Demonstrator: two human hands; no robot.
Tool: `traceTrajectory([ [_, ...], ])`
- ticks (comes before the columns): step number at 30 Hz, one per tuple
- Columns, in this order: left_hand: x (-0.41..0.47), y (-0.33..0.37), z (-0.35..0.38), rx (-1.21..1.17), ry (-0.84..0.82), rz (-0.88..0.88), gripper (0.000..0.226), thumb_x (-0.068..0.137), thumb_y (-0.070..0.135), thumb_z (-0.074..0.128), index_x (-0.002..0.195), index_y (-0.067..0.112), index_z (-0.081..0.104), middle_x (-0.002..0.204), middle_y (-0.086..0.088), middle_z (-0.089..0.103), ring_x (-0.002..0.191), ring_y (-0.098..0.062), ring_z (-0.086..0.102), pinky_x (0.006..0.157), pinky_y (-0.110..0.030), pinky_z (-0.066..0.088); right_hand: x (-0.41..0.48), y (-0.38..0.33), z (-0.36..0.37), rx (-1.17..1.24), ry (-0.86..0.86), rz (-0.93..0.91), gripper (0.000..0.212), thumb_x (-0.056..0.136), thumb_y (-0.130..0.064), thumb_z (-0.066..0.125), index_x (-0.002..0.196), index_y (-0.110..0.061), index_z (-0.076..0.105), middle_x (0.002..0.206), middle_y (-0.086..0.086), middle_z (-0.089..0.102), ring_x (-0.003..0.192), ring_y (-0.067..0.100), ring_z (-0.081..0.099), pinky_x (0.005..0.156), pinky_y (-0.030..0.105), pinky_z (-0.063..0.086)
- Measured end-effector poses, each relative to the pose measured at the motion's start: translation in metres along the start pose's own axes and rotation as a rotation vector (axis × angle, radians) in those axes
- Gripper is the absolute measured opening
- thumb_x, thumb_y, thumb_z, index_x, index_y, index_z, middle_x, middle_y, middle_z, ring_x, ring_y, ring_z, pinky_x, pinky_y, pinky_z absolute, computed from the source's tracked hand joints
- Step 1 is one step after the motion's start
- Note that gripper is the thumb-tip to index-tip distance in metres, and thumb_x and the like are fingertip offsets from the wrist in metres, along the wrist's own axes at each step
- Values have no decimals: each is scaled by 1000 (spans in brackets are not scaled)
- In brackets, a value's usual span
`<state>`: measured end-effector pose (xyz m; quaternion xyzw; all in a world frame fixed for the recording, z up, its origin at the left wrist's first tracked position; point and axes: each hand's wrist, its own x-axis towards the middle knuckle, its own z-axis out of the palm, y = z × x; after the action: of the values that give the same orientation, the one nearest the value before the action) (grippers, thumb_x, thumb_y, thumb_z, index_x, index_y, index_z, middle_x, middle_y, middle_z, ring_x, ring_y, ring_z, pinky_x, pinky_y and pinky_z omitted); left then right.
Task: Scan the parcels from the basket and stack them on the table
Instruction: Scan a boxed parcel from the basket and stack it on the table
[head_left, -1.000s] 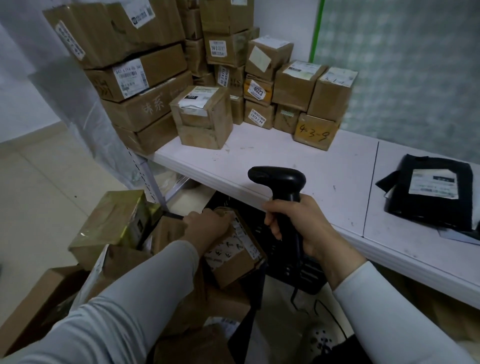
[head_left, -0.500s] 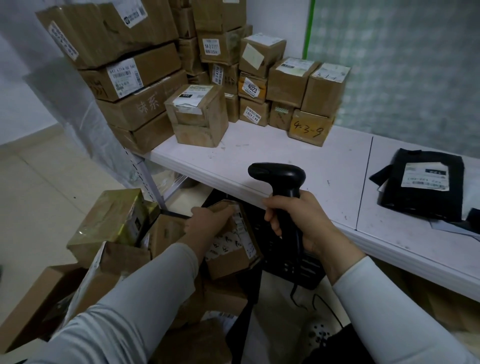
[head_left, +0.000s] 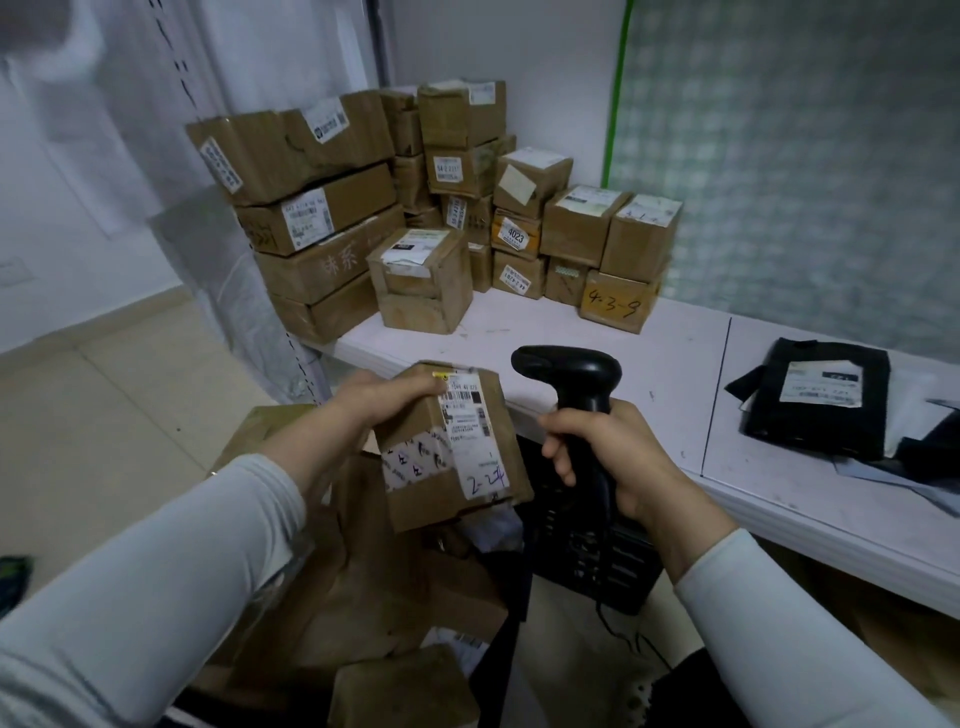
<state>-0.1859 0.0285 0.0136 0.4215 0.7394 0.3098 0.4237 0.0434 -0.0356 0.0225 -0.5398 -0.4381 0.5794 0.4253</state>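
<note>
Lifted clear of the pile below since a second ago: parcel (head_left: 449, 447), gripped at its top left corner by left hand (head_left: 374, 405), label up, long axis running away from the body. Right hand (head_left: 608, 457) wrapped round scanner (head_left: 571, 374), just right of the parcel. Counter (head_left: 675, 374) edge just beyond both hands; boxes (head_left: 415, 223) stacked far left, black bag (head_left: 821, 400) far right, white top showing between.

The left hand (head_left: 382, 402) hides most of its fingers behind the parcel (head_left: 447, 457), whose label print is too small to read. The right hand (head_left: 613, 457) covers most of the scanner (head_left: 569, 376) grip, and the scanner's window faces away. The black crate (head_left: 602, 566) under the table (head_left: 675, 374) is partly hidden by parcel and hand. A dark thing (head_left: 13, 577) at the left edge is cut off and cannot be told.
</note>
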Motion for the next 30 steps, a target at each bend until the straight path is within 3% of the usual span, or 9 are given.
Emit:
traceTrajectory([
  [4,-8,12,-16,-102,-91,43,108,39,55,86,126,5,47,117,-6,60,80,-10,56,55,-23,41,-12,-6,2,8,-7,-35,12,84,-1,62,73,-1,59,55,14,56,39,18,45,39,24,36],
  [9,-20,25,-26,-127,30,181,64,59,35,87,101,1,52,96,-7,63,77,-13,59,62,-25,46,-24,-10,3,-26,-18,-79,6,84,-1,64,81,-2,59,56,14,57,39,18,46,39,24,38],
  [13,-24,28,-34,-105,67,214,101,39,54,89,117,0,56,109,-9,65,95,-21,62,78,-33,51,-31,-10,1,-79,-4,-107,8,83,-4,67,85,-1,59,58,15,59,41,19,47,41,26,40],
  [16,-25,28,-40,-94,91,227,128,27,63,86,131,0,48,121,-11,62,105,-24,60,84,-34,51,-36,-12,1,-108,-4,-130,9,84,-3,66,85,0,58,58,15,58,40,19,47,41,28,40],
  [20,-25,28,-46,-87,97,244,130,27,63,83,136,3,44,124,-12,60,106,-24,59,74,-28,49,-40,-13,3,-141,-10,-148,9,84,-3,65,84,1,58,57,14,59,38,18,47,41,28,40],
  [25,-23,26,-48,-106,124,221,120,43,54,86,140,1,38,129,-15,56,114,-28,55,95,-39,48,-41,-16,7,-147,-32,-171,8,85,-4,65,84,0,58,58,14,59,38,19,47,43,29,41],
  [30,-12,25,-50,-150,125,204,103,51,45,88,131,-4,46,115,-13,63,95,-20,61,68,-26,49,-40,-16,9,-164,-64,-174,10,85,-5,65,83,2,58,57,14,59,38,20,47,45,30,42],
])
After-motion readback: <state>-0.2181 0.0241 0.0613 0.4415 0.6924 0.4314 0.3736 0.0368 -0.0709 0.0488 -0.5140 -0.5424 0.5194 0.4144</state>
